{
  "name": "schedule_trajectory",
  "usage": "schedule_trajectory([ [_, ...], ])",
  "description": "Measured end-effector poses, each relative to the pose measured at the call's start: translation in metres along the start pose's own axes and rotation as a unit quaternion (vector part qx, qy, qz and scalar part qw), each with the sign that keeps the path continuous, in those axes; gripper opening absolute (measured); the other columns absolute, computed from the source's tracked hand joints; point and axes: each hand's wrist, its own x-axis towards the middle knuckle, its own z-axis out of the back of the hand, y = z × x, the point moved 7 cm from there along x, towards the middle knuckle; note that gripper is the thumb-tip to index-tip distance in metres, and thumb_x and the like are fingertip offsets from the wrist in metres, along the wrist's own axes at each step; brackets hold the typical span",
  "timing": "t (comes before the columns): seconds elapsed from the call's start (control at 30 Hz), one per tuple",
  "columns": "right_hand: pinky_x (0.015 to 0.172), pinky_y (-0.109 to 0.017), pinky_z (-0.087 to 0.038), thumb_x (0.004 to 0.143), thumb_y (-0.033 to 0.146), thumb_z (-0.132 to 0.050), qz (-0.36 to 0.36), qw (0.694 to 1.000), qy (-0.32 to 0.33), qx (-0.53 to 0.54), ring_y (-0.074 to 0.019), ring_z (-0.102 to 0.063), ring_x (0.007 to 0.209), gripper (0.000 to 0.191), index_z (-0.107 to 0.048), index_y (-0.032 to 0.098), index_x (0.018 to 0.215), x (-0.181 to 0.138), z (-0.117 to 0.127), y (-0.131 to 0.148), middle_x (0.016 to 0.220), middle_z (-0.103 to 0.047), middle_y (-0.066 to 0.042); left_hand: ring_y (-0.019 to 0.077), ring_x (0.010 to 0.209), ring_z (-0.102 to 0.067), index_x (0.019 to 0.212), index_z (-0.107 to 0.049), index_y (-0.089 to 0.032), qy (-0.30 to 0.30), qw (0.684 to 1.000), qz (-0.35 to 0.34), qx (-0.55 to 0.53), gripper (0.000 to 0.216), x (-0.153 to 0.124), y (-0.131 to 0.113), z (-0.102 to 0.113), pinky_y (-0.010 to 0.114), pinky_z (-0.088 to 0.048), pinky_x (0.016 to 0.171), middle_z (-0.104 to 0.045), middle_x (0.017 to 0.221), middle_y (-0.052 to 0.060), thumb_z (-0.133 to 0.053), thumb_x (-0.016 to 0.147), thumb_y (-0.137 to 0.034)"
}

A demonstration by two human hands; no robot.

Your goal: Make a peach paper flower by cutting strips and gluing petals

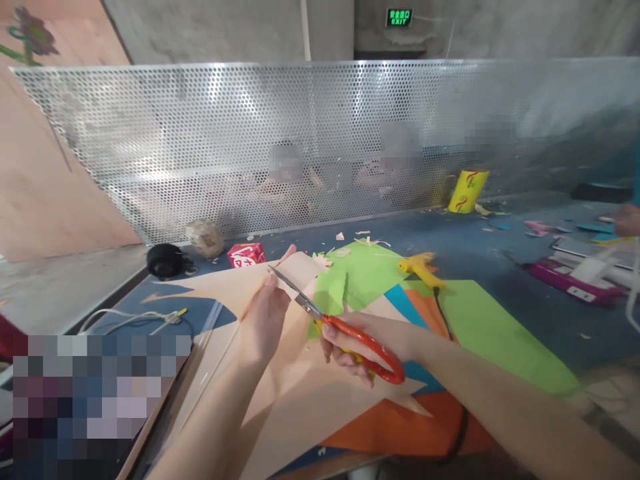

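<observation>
My right hand [360,343] is closed around the orange-handled scissors [350,333], whose blades point up and left into a large beige paper sheet [300,393]. My left hand [265,313] grips the folded upper part of that beige sheet just left of the blades, thumb beside the blade tip. The sheet lies over green paper [480,327], blue paper [400,303] and orange paper [400,427] on the blue table [525,293].
A yellow glue gun [420,267] with a black cord lies behind the papers. A red carton [247,254], a black round object [165,260] and a crumpled ball [205,238] sit by the perforated metal screen [320,133]. At right are a yellow tube [467,191], a magenta tool [570,280] and another person's hand [627,220].
</observation>
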Motion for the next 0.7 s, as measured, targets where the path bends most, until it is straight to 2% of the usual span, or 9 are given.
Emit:
schedule_trajectory([
  [0.2, 0.029, -0.013, -0.032, 0.074, 0.056, -0.060, -0.003, 0.999, -0.025, -0.034, -0.0017, -0.034, 0.031, 0.043, -0.047, 0.016, 0.068, -0.007, -0.004, 0.006, 0.044, -0.039, 0.010, 0.0234, 0.118, -0.048, 0.126, -0.052, -0.021, 0.013, 1.000, 0.003, -0.007, 0.042, 0.000, 0.000, -0.001, 0.042, -0.034, 0.103, -0.062, 0.120, 0.005, -0.042, 0.085, -0.030],
  [0.43, 0.029, -0.013, -0.030, 0.072, 0.060, -0.059, 0.019, 0.994, -0.063, -0.085, -0.0007, -0.032, 0.030, 0.047, -0.042, 0.017, 0.064, -0.013, -0.009, 0.014, 0.043, -0.036, 0.011, 0.0237, 0.124, -0.043, 0.123, -0.054, -0.021, -0.006, 1.000, -0.011, -0.002, 0.042, 0.000, -0.004, 0.000, 0.043, -0.035, 0.103, -0.064, 0.117, 0.005, -0.045, 0.084, -0.033],
  [0.57, 0.029, -0.013, -0.032, 0.068, 0.063, -0.060, 0.038, 0.992, -0.076, -0.088, -0.0011, -0.032, 0.030, 0.049, -0.041, 0.018, 0.065, -0.012, -0.005, 0.014, 0.043, -0.034, 0.011, 0.0250, 0.125, -0.042, 0.110, -0.064, -0.021, -0.029, 0.999, -0.028, -0.002, 0.035, -0.002, -0.010, 0.002, 0.043, -0.036, 0.102, -0.064, 0.116, 0.006, -0.043, 0.084, -0.032],
  [0.7, 0.028, -0.014, -0.033, 0.071, 0.062, -0.058, 0.064, 0.994, -0.060, -0.064, -0.0020, -0.033, 0.030, 0.047, -0.042, 0.018, 0.068, -0.009, 0.004, 0.014, 0.044, -0.036, 0.010, 0.0309, 0.121, -0.046, 0.093, -0.068, -0.018, -0.014, 1.000, 0.020, 0.017, 0.031, -0.003, -0.009, -0.003, 0.046, -0.041, 0.094, -0.059, 0.123, 0.009, -0.044, 0.081, -0.034],
])
